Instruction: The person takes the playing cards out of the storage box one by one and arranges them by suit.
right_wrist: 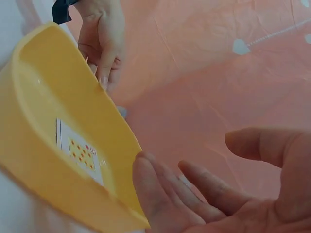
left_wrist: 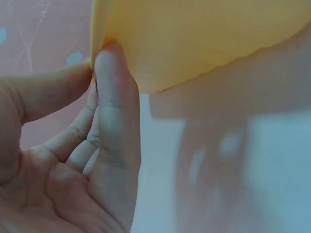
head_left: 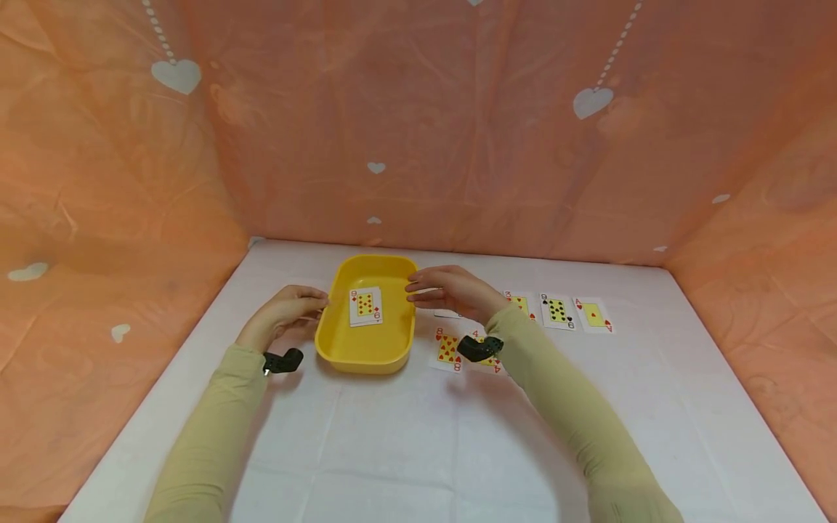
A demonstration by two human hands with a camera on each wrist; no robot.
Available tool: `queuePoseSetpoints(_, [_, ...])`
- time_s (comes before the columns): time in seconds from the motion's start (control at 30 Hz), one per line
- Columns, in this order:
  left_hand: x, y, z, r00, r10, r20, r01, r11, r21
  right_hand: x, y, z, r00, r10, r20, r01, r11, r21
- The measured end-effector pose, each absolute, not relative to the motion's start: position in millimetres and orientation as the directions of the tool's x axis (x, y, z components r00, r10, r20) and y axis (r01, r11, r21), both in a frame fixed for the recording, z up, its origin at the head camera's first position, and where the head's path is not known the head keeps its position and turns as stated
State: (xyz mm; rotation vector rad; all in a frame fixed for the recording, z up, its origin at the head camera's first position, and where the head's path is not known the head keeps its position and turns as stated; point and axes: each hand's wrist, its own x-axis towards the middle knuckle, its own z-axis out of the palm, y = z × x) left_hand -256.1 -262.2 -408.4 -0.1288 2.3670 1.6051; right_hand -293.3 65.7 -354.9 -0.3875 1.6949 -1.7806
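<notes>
A yellow plastic tray (head_left: 366, 356) with rounded corners stands on the table, left of centre. Inside it lie playing cards (head_left: 365, 306), a nine of diamonds on top. At the tray's left rim my left hand (head_left: 281, 314) pinches the edge between thumb and finger, as the left wrist view shows up close. My right hand (head_left: 451, 289) is over on the opposite side, fingers fairly straight and their tips right at the right rim. In the right wrist view its thumb (right_wrist: 257, 144) stands apart from the tray, with nothing held between thumb and fingers.
Face-up cards lie right of the tray: an eight of hearts (head_left: 448, 349), a four (head_left: 487, 361) partly under the right wrist, a three (head_left: 521, 305), a nine of spades (head_left: 557, 311) and an ace of hearts (head_left: 593, 315). Orange curtains (head_left: 425, 145) with hearts surround the white table (head_left: 392, 443).
</notes>
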Motion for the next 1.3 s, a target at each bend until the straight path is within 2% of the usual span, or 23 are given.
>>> queuePoseSetpoints(0.27, [-255.1,-263.7,-407.3,-0.954,0.089,-0.287,-0.233,0.382,0.894,-300.5,28.4,-362.1,-0.75,-0.578,-0.32,0.342,0.075,-0.937])
queuePoseSetpoints(0.8, [-252.0,-266.0,-405.6,-0.956,0.081,-0.283,-0.232,0.385,0.893,-309.8,-17.5,-379.7,-0.746,-0.497,-0.443,0.457,0.102,-0.884])
queuePoseSetpoints(1.0, [-252.5,-264.6,-406.6,-0.954,0.072,-0.29,-0.244,0.374,0.895,-309.6,-24.8,-385.5,-0.75,-0.423,-0.508,0.527,0.082,-0.846])
queuePoseSetpoints(1.3, [-251.5,-264.6,-407.4,-0.955,0.076,-0.285,-0.238,0.373,0.897,-306.4,-32.9,-384.7,-0.707,-0.396,-0.586,0.644,-0.018,-0.765])
